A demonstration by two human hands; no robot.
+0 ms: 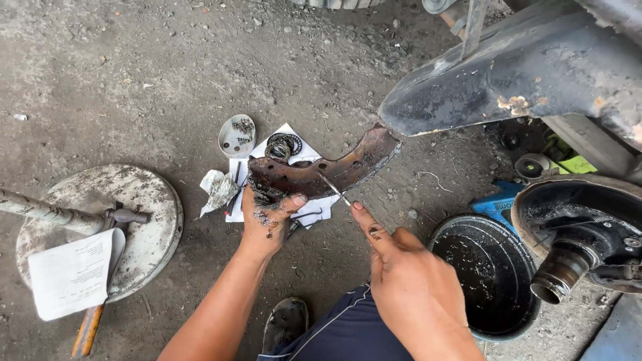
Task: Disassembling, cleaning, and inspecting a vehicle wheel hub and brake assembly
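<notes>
Your left hand (267,217) is clamped around one end of a curved, rusty brake shoe (321,170), thumb laid over its face, holding it up above the white paper sheet (304,210) spread on the dirt floor. Your right hand (401,281) is pinched narrow on a thin metal pick (333,190), forefinger stretched along it, the tip touching the shoe's inner web near its middle. The shoe looks like stiff steel, fairly heavy for its size, and it is smeared with dark grease, so it will likely be slippery; the flat web at the end you already grip seems the surest hold, away from the thin, sharp-looking rim at the far tip. On the paper just beyond the shoe lie a round bearing (284,145) and a small open tin (237,136), with a crumpled rag (219,190) beside it. To the right of the paper sits a black brake drum (488,274), open side up, and further right the bare axle hub (575,251). Well left of the paper is a round metal disc (144,214) with a folded paper on it.
</notes>
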